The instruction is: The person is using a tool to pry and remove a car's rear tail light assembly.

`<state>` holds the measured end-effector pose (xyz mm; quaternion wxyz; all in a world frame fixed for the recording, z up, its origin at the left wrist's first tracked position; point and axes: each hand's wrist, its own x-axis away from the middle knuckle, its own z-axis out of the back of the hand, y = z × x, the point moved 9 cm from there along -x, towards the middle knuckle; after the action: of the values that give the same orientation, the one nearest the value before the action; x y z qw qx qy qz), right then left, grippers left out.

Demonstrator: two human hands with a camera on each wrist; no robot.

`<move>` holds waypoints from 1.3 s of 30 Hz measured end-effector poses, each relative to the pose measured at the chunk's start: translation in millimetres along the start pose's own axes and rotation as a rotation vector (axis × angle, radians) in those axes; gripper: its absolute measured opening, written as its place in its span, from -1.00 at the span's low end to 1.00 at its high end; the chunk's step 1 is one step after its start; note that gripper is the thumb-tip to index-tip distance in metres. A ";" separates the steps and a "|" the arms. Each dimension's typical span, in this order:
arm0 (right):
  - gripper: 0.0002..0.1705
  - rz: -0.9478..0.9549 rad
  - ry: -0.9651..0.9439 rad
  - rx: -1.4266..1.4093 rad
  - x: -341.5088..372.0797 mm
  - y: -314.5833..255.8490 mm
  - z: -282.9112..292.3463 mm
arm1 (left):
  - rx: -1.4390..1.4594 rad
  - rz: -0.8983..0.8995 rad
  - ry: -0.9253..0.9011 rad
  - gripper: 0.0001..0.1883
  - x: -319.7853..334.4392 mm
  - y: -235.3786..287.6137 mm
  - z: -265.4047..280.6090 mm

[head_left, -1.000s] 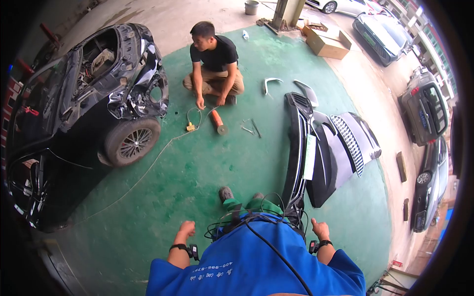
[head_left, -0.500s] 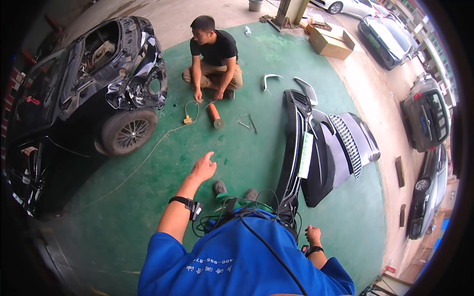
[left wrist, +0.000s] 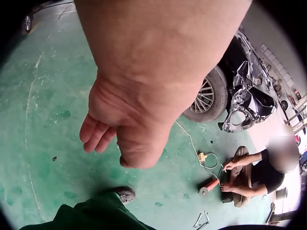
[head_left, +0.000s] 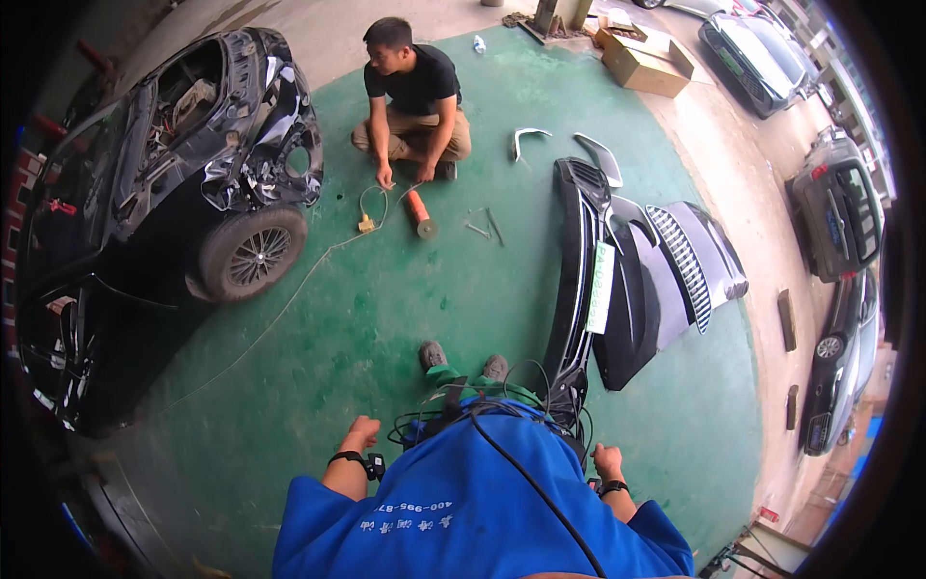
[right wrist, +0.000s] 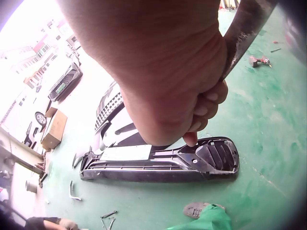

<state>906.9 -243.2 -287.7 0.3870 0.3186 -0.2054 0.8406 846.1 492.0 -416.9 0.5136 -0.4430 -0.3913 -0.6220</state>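
My left hand [head_left: 361,433] hangs beside my left hip, over the green floor, with nothing in it. In the left wrist view, that hand's fingers [left wrist: 97,135] are loosely bent and the thumb points down. On the other side, my right hand [head_left: 608,461] is low beside my right hip, its fingers [right wrist: 204,111] curled. A worn grey metal bar [right wrist: 245,32] runs back from those fingers along the wrist in the right wrist view; its gripped end is hidden by the hand. Nearest to the right hand lies a removed black car bumper [head_left: 571,289] with a licence plate [head_left: 599,288].
A stripped black car [head_left: 183,183] stands at left. Ahead, a person [head_left: 415,111] crouches over a cord beside an orange angle grinder [head_left: 419,210]. Tools [head_left: 495,227] lie nearby. A cardboard box [head_left: 648,64] and parked cars are beyond. Cables [head_left: 453,400] hang at my waist.
My left hand rose forward over the floor with a finger out half a second ago, then dropped back beside my hip. The right hand stays low at my side.
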 end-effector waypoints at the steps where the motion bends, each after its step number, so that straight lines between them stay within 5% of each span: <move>1: -0.53 0.024 0.005 0.039 -4.6 -4.0 2.7 | 0.049 -0.015 0.010 -0.32 13.3 3.5 -5.2; 7: -0.49 0.147 0.033 0.159 -24.1 -31.6 21.6 | 0.041 -0.143 0.119 -0.31 47.5 58.0 -3.9; 13: -0.52 0.081 -0.130 0.067 -22.7 -64.6 34.0 | 0.080 -0.231 0.187 -0.32 56.4 83.8 6.1; 25: -0.60 0.014 -0.038 -0.012 -16.6 -33.4 20.2 | 0.126 -0.131 0.121 -0.35 38.4 45.4 -12.9; 39: -0.66 0.076 -0.095 0.088 -4.4 -33.5 6.4 | 0.080 -0.196 0.162 -0.34 56.5 76.2 -1.9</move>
<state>937.7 -228.7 -282.9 0.3301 0.3670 -0.1985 0.8467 916.4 461.0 -361.1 0.4973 -0.3301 -0.4144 -0.6870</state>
